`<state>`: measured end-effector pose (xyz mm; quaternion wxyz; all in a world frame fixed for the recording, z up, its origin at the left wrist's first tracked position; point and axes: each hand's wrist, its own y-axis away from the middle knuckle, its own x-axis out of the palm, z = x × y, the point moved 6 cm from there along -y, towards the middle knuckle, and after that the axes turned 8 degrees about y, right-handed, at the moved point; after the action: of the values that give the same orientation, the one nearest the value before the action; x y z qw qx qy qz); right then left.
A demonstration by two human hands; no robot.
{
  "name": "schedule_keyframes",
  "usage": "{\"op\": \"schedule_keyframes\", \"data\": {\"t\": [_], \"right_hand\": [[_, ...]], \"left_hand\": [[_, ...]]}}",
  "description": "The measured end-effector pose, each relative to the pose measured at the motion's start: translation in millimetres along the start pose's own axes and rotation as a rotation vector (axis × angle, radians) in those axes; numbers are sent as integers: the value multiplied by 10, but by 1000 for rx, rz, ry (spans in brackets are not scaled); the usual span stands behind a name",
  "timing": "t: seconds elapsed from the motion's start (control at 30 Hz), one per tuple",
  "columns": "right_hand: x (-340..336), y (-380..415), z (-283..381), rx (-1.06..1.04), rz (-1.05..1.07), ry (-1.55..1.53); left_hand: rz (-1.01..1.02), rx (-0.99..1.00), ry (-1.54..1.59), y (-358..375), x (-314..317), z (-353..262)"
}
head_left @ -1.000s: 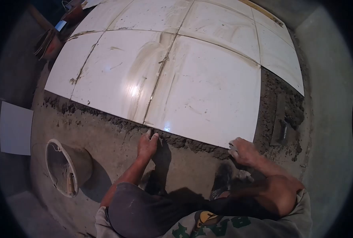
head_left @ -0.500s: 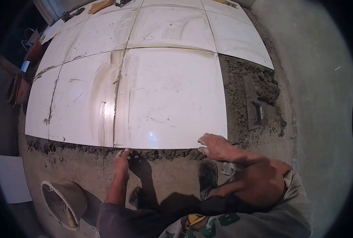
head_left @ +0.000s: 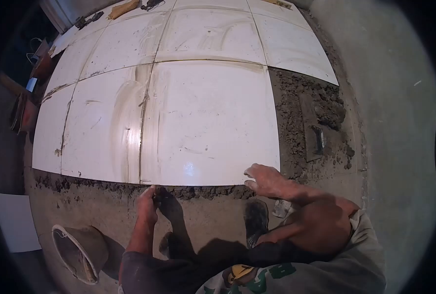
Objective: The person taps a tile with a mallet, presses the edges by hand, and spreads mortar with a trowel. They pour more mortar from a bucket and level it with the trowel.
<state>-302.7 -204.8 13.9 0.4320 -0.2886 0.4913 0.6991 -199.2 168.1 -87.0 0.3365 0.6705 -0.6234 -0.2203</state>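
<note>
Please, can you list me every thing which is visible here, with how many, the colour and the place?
Laid tiles: at least seven, white with brown smears, centre
Mortar: one bed, grey-brown, along the tiles' near edge and right side
Flat trowel: one, grey, on the mortar at right
Bucket: one, greyish, lower left, a brownish handle inside
Loose panel: one, white, far left
Containers: at least two, reddish, upper left
Unclear object: one, orange-brown, top
Small items: a few, dark, top
Floor and wall: grey
Shoes: two, dark, bottom centre
Left hand: one, at front tile's near-left corner
Right hand: one, near its near-right corner
</note>
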Motion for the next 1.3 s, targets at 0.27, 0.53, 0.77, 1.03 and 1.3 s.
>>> {"op": "schedule_keyframes", "data": {"t": [0.27,0.53,0.77,1.03,1.3], "right_hand": [[-369,-284,-872,267,-377,67],[-864,-1346,-1960,637,-383,251],[-1440,-2255,-2778,816,-429,334],[-1408,-2885,-2022,684,-618,406],[-1576,-4032,-404,357,-531,366]], "left_hand": [[-190,93,-419,373,-417,-280],[-201,165,-525,419,-459,-314],[-304,91,-566,597,-822,-251],[-341,25,-687,716,-1110,-166],[-356,44,-761,667,-1470,-179]]}}
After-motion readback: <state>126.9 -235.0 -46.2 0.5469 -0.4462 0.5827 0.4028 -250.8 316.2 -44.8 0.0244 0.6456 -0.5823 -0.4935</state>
